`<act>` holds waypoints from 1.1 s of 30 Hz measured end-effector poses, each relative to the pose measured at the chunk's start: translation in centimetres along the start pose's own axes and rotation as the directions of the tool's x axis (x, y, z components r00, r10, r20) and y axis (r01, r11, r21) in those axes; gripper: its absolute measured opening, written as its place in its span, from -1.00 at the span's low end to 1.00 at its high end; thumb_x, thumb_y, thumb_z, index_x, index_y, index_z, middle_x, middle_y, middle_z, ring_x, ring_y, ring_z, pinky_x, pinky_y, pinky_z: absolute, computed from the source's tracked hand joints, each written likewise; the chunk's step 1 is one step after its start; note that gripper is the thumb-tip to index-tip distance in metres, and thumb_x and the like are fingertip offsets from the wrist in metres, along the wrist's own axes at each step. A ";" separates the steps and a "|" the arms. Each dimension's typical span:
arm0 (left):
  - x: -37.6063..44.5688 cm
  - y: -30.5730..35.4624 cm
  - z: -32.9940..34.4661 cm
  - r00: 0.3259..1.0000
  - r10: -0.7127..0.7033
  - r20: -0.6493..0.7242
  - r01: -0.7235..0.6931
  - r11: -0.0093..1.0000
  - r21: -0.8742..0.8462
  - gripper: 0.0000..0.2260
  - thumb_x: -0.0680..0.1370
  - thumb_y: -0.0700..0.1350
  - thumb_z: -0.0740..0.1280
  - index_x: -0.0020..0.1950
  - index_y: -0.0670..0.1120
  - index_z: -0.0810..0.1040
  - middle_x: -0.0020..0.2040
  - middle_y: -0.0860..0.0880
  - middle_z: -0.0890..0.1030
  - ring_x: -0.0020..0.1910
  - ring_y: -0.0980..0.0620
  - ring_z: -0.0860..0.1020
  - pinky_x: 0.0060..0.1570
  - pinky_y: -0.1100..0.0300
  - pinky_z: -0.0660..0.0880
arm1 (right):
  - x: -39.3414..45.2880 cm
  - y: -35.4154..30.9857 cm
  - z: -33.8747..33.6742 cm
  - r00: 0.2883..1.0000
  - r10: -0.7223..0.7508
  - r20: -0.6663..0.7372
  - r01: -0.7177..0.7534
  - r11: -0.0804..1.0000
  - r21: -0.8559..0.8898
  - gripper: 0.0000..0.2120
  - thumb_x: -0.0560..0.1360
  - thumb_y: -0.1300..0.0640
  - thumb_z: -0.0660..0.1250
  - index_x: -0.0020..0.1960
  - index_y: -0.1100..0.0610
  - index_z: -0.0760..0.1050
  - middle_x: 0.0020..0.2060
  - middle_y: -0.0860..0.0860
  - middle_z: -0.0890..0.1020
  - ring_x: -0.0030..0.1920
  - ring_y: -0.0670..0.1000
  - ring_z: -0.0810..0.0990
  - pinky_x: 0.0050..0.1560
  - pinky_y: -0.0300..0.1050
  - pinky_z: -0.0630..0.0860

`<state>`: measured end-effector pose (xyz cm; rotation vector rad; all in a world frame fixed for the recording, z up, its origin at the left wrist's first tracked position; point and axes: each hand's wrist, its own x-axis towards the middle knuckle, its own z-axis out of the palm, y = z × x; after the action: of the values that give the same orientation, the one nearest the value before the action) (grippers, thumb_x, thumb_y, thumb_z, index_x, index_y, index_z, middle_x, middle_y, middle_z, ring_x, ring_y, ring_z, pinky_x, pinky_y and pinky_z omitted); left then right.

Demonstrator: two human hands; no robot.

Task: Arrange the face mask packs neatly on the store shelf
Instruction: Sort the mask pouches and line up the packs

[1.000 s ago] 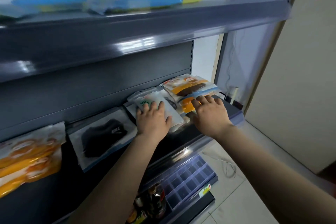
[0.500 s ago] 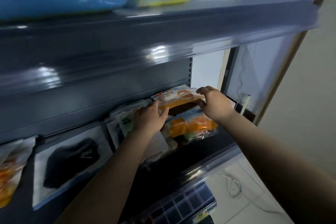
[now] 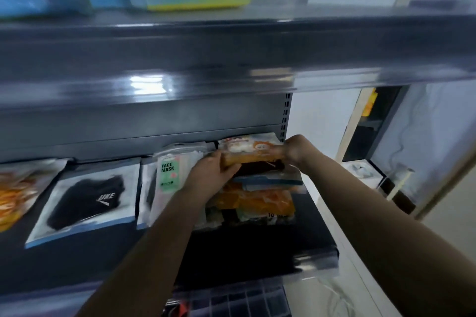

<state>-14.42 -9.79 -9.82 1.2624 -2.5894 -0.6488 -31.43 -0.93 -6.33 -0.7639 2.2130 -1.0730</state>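
An orange and white face mask pack (image 3: 253,153) is held up over a loose pile of packs (image 3: 260,203) at the right end of the dark shelf (image 3: 257,249). My left hand (image 3: 213,175) grips its left edge and my right hand (image 3: 296,149) grips its right edge. A green and white "FACE MASK" pack (image 3: 168,172) lies just left of my left hand. Further left lies a clear pack with a black mask (image 3: 87,201), and an orange pack (image 3: 15,193) sits at the far left edge.
The upper shelf (image 3: 231,54) overhangs close above, carrying blue packs (image 3: 38,5) and a yellow-green pack (image 3: 195,1). A lower shelf with a grid tray (image 3: 247,301) sits below. White floor and a cable (image 3: 337,293) are at the right, beside a wall.
Both hands went from pressing flat on the packs to gripping the orange and white pack by its two edges and lifting it off the pile. The camera view has dropped lower.
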 end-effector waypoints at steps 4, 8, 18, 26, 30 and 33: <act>-0.8 1.0 0.4 0.995 -0.060 -0.075 0.053 0.994 -0.093 -0.45 0.48 0.12 0.35 0.36 -0.13 0.33 0.26 -0.15 0.50 0.23 -0.12 0.46 0.09 0.18 0.38 | 0.2 0.6 -0.6 0.991 0.081 0.105 -0.113 0.932 0.345 -0.85 0.45 0.34 0.38 -0.20 0.37 0.42 -0.47 0.12 0.50 -0.61 -0.12 0.49 -0.63 -0.36 0.38; -0.9 1.3 0.5 0.973 -0.228 -0.034 0.210 0.938 -0.277 -0.41 0.43 0.05 0.43 0.36 -0.16 0.35 0.30 -0.13 0.49 0.26 -0.11 0.46 0.03 0.22 0.35 | -0.2 1.5 -2.0 0.987 -0.029 0.160 -0.050 0.884 0.465 -0.56 0.44 0.43 0.34 0.27 0.36 0.29 -0.10 0.13 0.51 -0.11 0.08 0.59 -0.38 -0.20 0.59; -2.5 1.4 0.6 0.938 -0.346 -0.002 0.195 0.534 -0.823 -0.77 0.46 -0.23 0.42 0.06 -0.23 0.48 -0.22 -0.11 0.57 -0.44 0.00 0.58 -0.24 0.05 0.63 | -0.8 5.5 -5.4 0.977 -0.192 0.096 0.104 0.816 0.569 -0.44 0.34 0.51 0.35 0.29 0.24 0.39 0.01 0.08 0.55 0.06 0.17 0.58 -0.22 -0.07 0.63; -5.6 1.5 1.0 0.931 -0.317 -0.179 -0.087 0.283 -0.955 -0.72 0.49 -0.33 0.33 0.11 -0.10 0.37 -0.01 -0.06 0.59 -0.08 -0.04 0.61 -0.32 0.18 0.63 | -2.3 6.4 -4.6 0.970 -0.205 0.128 0.113 0.853 0.510 -0.52 0.39 0.27 0.45 0.27 0.13 0.43 0.12 0.06 0.56 0.10 0.14 0.56 0.11 0.13 0.55; -8.1 0.6 0.7 0.898 -0.341 -0.277 -0.172 0.307 -0.936 -0.74 0.52 -0.33 0.30 0.10 -0.03 0.40 -0.10 0.02 0.58 -0.27 0.16 0.62 -0.43 0.28 0.55 | -3.6 5.7 -3.2 0.958 -0.267 0.103 0.168 0.816 0.554 -0.61 0.44 0.22 0.40 0.23 0.10 0.41 0.03 0.02 0.57 -0.02 0.05 0.59 -0.14 -0.05 0.57; -10.3 -1.4 0.2 0.858 -0.390 -0.333 -0.224 0.300 -0.927 -0.73 0.52 -0.36 0.28 0.03 0.01 0.42 -0.09 0.01 0.58 -0.26 0.15 0.62 -0.39 0.25 0.56 | -4.5 4.9 -1.6 0.951 -0.278 0.137 0.131 0.761 0.636 -0.59 0.46 0.27 0.37 0.25 0.05 0.38 0.06 0.05 0.58 0.02 0.12 0.60 -0.05 0.11 0.59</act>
<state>-7.13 -2.39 -10.46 0.8890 -1.1647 -1.3690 -30.65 5.55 -8.41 -0.7806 1.4528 -1.6222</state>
